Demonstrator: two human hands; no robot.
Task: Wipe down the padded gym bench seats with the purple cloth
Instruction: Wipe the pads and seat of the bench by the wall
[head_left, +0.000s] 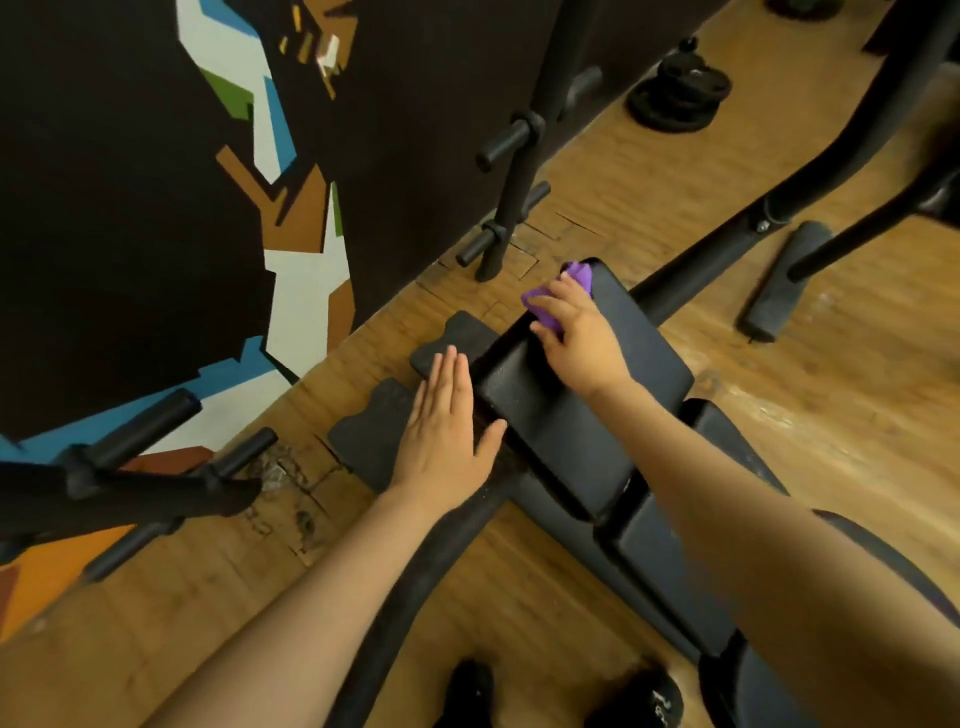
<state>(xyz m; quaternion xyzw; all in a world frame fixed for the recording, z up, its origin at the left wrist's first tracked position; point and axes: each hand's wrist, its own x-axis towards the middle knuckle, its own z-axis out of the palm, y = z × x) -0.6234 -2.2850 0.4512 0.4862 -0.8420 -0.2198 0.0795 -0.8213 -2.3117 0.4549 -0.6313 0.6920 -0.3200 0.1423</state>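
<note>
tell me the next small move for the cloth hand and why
Probably drag the purple cloth back along the padded bench seat toward the body. The right hand holds the cloth at the pad's far corner, so the nearer part appears still to be wiped, while the left hand lies flat beside it.

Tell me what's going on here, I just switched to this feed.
A person is wiping a black padded bench seat with a purple cloth. The right hand presses the cloth against the far left edge of the pad, fingers curled over it. The left hand lies flat and open, thumb at the near left edge of the same pad, holding nothing. Weight plates sit stacked on the wooden floor farther back.
</note>
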